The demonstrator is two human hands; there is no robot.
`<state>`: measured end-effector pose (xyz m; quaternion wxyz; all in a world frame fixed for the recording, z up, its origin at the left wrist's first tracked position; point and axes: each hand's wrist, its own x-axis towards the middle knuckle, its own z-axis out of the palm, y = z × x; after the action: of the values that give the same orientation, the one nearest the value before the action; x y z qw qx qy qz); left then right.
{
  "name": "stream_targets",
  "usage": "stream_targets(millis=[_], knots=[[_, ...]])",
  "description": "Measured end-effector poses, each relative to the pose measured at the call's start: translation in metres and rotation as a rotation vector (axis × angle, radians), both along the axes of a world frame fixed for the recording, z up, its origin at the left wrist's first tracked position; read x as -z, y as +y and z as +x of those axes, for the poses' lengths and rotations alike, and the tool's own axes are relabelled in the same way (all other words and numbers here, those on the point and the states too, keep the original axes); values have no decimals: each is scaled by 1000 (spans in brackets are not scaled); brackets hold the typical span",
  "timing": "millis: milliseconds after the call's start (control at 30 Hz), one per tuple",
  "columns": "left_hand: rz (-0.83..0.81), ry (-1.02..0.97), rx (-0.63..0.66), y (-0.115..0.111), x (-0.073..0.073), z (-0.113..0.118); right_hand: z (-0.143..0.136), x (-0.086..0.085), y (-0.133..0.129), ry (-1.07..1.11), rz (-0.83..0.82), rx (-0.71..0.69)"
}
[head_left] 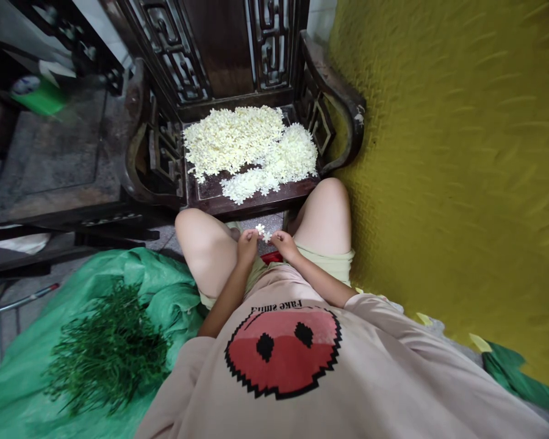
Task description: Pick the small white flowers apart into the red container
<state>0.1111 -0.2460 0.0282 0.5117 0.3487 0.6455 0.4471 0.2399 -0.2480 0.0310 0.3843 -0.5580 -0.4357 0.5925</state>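
My left hand [247, 245] is closed in a pinch on a small white flower [260, 229] above my lap. Close beside it, my right hand [284, 244] pinches a second white flower [266, 237]. The two blossoms nearly touch between my fingertips; whether they share a stem I cannot tell. Beyond my knees, a broad heap of loose cream-white flowers [233, 137] lies on the seat of a dark carved wooden chair [205, 204]. A paler pile of the same flowers [295, 152] spreads at its right and front.
On my left, a bunch of thin green stems [114, 350] rests on a green plastic sack [132, 262]. A dark wooden side table [59, 158] holds a green roll of tape [39, 96]. A yellow textured wall or sheet [457, 171] rises along my right side.
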Motion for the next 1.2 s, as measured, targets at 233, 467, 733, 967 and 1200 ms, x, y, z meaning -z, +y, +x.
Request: stream_targets(millis=[233, 467, 733, 967, 1200], knots=[[-70, -120, -69, 2, -1, 0, 0, 0, -1, 17, 9, -16], [-66, -83, -43, 0, -5, 0, -2, -4, 0, 248, -208, 70], [122, 351, 220, -4, -8, -1, 1, -7, -1, 400, -333, 10], [49, 280, 131, -3, -6, -2, -3, -1, -2, 258, -162, 9], [95, 255, 159, -3, -12, 1, -2, 3, 0, 93, -20, 19]])
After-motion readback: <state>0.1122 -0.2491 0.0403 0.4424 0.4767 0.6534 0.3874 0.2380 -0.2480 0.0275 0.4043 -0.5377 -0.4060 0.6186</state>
